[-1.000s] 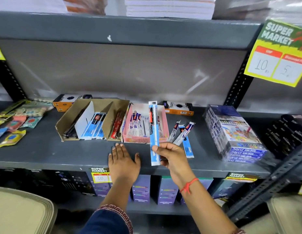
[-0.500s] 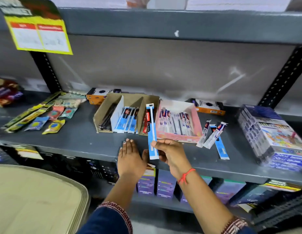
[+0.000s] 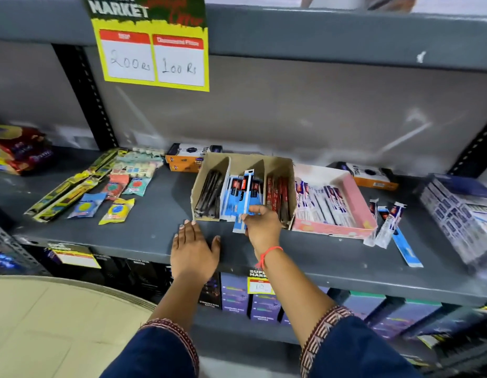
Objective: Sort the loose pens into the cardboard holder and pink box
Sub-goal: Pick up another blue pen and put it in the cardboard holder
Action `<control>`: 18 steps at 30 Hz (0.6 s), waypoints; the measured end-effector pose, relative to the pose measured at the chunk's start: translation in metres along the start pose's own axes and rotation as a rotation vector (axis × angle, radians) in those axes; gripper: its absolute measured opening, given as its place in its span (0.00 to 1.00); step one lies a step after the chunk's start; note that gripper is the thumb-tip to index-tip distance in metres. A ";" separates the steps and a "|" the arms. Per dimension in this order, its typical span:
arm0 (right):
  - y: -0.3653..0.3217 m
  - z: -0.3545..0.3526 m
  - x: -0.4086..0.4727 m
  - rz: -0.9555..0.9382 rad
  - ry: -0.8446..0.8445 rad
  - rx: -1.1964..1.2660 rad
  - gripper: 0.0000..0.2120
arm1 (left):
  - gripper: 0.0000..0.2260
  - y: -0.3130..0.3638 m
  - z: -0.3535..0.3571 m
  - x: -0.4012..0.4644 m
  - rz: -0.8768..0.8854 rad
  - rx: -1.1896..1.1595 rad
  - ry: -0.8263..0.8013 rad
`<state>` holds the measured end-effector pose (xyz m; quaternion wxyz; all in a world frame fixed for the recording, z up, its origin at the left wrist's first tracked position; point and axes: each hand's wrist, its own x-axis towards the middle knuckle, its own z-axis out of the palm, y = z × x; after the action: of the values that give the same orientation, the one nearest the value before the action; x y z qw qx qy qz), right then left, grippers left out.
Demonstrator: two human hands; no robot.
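A cardboard holder [image 3: 207, 166] with three slots stands on the grey shelf [image 3: 144, 225]. Its left slot has dark pens, the middle one blue packs, the right one red packs. My right hand [image 3: 261, 227] grips a blue-packaged pen [image 3: 243, 199] over the middle slot, the pack's lower end sticking out past the holder's front. My left hand [image 3: 194, 251] lies flat on the shelf edge, fingers apart, holding nothing. To the right of the holder sits the pink box [image 3: 354, 197] with white pen packs. Three loose pens [image 3: 389, 227] lie to the right of the pink box.
Eraser and ruler packs [image 3: 100, 192] are spread at the left. Orange boxes [image 3: 188, 156] stand behind the holder, another orange box [image 3: 373, 175] behind the pink box. A stack of colour boxes [image 3: 460, 211] fills the right end. A yellow price sign [image 3: 152, 47] hangs above.
My right hand carried the blue pen pack leftward from in front of the pink box to the holder's middle slot. The left hand stayed flat on the shelf. The view swung left.
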<state>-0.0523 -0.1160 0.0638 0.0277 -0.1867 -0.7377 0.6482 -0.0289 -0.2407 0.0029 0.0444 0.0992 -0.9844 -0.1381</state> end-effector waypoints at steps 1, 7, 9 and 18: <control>-0.001 0.003 0.004 -0.007 0.006 -0.029 0.11 | 0.32 -0.002 -0.001 0.003 0.003 -0.008 0.001; -0.006 0.022 0.027 -0.068 0.045 -0.274 0.16 | 0.33 -0.008 0.004 0.008 0.014 -0.063 0.044; -0.007 0.029 0.031 -0.077 0.028 -0.348 0.18 | 0.33 -0.008 0.006 0.007 0.018 -0.076 0.066; -0.007 0.045 0.046 -0.073 0.023 -0.517 0.20 | 0.33 -0.010 0.011 0.009 0.021 -0.112 0.113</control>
<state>-0.1089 -0.1447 0.0540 0.0110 -0.1682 -0.8848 0.4344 -0.0370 -0.2490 -0.0096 0.1067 0.0940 -0.9721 -0.1867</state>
